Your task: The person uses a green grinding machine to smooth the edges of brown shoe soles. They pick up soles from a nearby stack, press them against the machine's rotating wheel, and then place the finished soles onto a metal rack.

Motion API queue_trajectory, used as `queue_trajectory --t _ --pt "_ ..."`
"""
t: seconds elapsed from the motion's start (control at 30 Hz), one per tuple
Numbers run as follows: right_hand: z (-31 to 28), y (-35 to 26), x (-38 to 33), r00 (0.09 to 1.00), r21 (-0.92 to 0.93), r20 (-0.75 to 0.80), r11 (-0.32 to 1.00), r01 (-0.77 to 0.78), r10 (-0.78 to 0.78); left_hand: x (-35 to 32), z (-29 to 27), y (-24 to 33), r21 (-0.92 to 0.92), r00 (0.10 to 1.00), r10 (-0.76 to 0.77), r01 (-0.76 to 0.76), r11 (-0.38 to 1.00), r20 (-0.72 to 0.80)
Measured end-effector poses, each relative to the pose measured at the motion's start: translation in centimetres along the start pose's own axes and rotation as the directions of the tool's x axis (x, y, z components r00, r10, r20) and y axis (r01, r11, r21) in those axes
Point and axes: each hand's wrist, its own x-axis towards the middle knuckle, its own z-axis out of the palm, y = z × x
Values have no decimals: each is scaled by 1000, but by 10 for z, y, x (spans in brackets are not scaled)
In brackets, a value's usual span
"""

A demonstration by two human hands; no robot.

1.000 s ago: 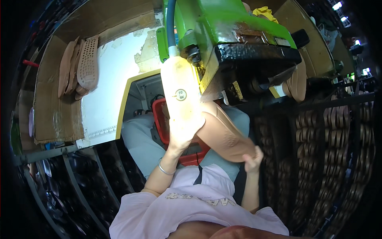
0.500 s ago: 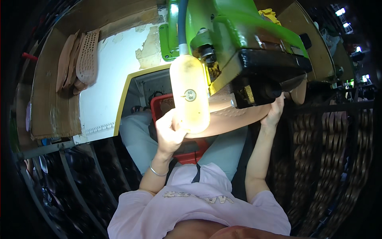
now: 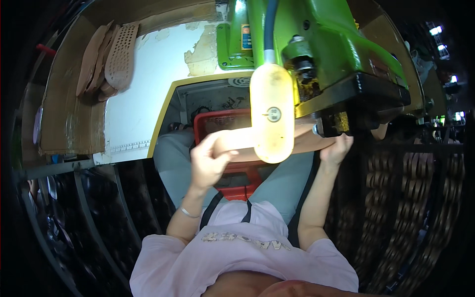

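A long tan leather-like piece (image 3: 238, 140) stretches below the machine's black head (image 3: 356, 99), between my two hands. Its left end is in my left hand (image 3: 208, 161), fingers wrapped round it and thumb over the near side. At the right, my right hand (image 3: 337, 150) pinches the piece just under the head. A bright yellow-white lamp (image 3: 272, 141) hangs in front and hides the middle of the piece. Where the piece meets the machine is also hidden.
The green machine (image 3: 326, 39) stands on a white worktop (image 3: 153, 69) with a yellow edge. Perforated tan pieces (image 3: 121, 57) lean in a cardboard box (image 3: 64, 123) at the left. Below is a red plastic basket (image 3: 247, 175). Racks of brown curved pieces (image 3: 415, 188) stand at right.
My left hand has moved left, away from the lamp, drawing the tan piece out with it. The right hand has shifted left under the machine head. The whole view has shifted slightly.
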Motion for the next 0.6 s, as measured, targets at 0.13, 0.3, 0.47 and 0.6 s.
queue_trajectory --t 0.13,0.3,0.47,0.6 --pt "-26 -33 33 993 62 -80 994 90 -84 5 63 -22 -30 988 130 -128 991 84" --pt "-35 -49 52 999 96 -32 995 38 -35 16 91 -17 -183 982 123 -96 978 142" --pt "-24 -32 42 992 217 58 968 -122 112 14 52 -29 -31 967 190 -188 982 168" --pt "1 -15 21 981 258 27 947 -192 191 4 35 17 -247 991 -98 118 962 89"
